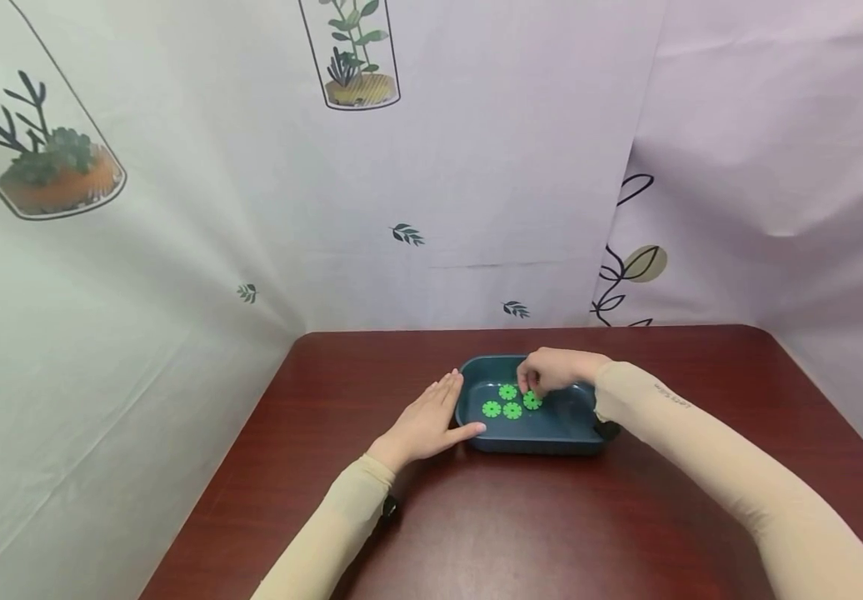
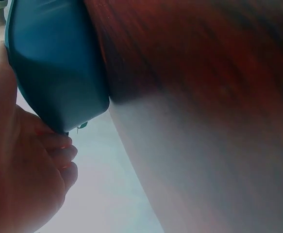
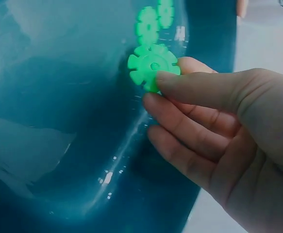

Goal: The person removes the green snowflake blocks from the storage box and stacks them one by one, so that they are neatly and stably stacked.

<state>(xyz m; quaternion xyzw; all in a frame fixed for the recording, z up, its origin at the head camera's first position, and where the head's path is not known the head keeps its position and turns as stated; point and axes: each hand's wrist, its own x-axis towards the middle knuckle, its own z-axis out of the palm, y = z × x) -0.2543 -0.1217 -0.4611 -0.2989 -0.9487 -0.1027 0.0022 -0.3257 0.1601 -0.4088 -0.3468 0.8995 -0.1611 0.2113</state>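
A dark teal plastic tub [image 1: 544,425] stands on the table with green notched discs inside. My right hand [image 1: 555,369] reaches over its far rim and pinches one green notched disc [image 3: 143,60] between thumb and forefinger. Three more lie on the tub floor: one green disc [image 1: 507,391] towards the back, another disc [image 1: 491,409] at the left, a third disc [image 1: 512,410] between them and the pinched one. Against the tub's left end rests my left hand [image 1: 420,425], fingers straight and thumb out over the near corner; the left wrist view shows the tub's outer wall [image 2: 58,63] beside it.
The reddish-brown wooden table [image 1: 536,525] extends around the tub. Behind it hangs a pale cloth [image 1: 476,183] printed with plants and leaves. A dark band [image 1: 390,505] sits under my left wrist.
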